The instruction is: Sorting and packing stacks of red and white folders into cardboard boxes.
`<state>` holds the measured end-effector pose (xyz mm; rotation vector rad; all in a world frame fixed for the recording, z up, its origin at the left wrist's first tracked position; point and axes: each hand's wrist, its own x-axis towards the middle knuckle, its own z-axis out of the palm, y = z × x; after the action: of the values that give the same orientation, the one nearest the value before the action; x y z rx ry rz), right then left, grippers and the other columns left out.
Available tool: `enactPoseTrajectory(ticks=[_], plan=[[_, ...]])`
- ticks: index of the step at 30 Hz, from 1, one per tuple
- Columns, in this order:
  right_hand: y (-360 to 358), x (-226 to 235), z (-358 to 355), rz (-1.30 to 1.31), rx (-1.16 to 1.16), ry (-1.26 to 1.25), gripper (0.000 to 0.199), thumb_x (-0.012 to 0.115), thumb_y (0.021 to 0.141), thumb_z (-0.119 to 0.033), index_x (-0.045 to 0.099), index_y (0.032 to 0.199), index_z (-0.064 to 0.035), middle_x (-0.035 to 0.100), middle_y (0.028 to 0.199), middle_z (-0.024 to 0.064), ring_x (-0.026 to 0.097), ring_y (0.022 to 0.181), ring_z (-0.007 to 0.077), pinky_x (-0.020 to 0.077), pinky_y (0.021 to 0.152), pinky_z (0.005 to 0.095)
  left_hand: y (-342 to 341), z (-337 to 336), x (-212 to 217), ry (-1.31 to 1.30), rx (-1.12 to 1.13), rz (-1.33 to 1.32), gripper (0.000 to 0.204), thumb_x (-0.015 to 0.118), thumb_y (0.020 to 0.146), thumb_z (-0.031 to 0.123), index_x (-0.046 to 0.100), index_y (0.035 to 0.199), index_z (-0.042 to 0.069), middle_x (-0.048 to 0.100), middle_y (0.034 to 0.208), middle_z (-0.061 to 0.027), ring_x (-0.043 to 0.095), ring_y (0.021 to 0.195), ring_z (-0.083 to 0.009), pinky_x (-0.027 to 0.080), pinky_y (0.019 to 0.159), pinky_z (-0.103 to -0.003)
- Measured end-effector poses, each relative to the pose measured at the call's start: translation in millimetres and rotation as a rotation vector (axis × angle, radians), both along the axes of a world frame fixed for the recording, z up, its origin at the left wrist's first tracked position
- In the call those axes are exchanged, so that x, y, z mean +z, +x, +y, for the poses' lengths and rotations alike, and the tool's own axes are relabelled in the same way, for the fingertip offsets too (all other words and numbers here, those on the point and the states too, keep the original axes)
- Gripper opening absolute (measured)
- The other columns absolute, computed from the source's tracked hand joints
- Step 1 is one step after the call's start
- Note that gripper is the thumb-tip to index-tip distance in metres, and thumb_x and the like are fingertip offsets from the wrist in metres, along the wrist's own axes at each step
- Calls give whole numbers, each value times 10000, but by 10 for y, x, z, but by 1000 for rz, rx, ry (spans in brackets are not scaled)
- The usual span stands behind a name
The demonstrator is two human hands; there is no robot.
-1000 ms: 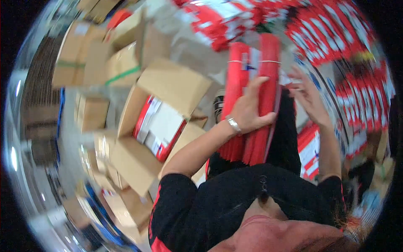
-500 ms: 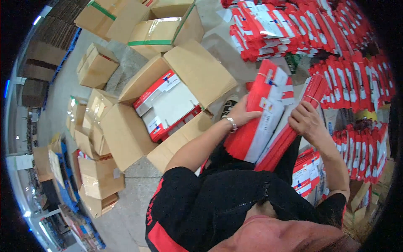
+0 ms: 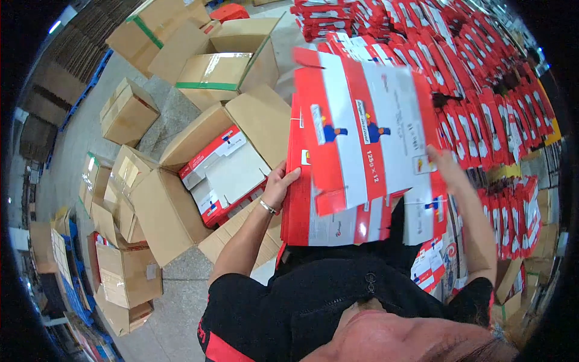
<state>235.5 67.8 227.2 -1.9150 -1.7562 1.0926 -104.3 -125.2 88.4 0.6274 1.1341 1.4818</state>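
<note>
Red-and-white flat cartons, edge-up half a second ago, now lie face-up before us, our left hand gripping the stack's edge, our right hand clasping the other.

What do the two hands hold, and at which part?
A stack of flat red-and-white cardboard cartons: the left hand grips its left edge, the right hand its right edge.

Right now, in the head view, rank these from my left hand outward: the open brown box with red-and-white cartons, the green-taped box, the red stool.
1. Open brown box with red-and-white cartons, just left of the left hand.
2. Green-taped box, farther up.
3. Red stool, at the top edge.
</note>
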Motion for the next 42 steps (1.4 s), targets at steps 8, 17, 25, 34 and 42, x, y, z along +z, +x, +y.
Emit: enactPoseTrajectory(ticks=[8,17,25,34,42], plan=[[-325,-1262,-275,425,17,-409,476,647,899,-367,582,1194,1,668,1071,121,674,895,182,555,748,336,-66,-156,-228,-410,81,-475,578,573,944,373,431,1379,20,574,1283,-114,585,1130,-188,482,955,-324],[-747,-1026,-336,605,190,-353,493,649,896,-233,469,1286,8,636,1125,124,655,934,182,551,780,321,-366,-374,-164,-315,155,-82,615,673,888,341,443,1352,10,599,1229,-138,613,1064,-196,498,912,-353],[-2497,-1020,-775,658,940,-118,801,587,875,-127,103,1493,30,459,1376,235,494,1237,278,389,1039,376,-1504,-1778,-170,-553,485,-211,419,599,930,325,579,1198,3,661,1148,-128,652,1005,-231,520,892,-404],[-3884,-1538,-859,425,1076,-132,897,622,852,-375,165,1444,120,422,1369,331,452,1275,376,359,1066,393,-2762,-2231,-712,-668,509,-144,521,593,918,414,550,1265,27,622,1224,-157,627,1066,-286,476,954,-452],[-2546,-1486,257,621,719,-46,487,624,913,-275,522,1320,-26,625,1192,65,588,1024,137,475,903,313,-3070,-1782,-1543,-813,761,1118,625,758,787,185,494,1288,-77,489,1330,-276,449,1273,-361,352,1076,-430]])
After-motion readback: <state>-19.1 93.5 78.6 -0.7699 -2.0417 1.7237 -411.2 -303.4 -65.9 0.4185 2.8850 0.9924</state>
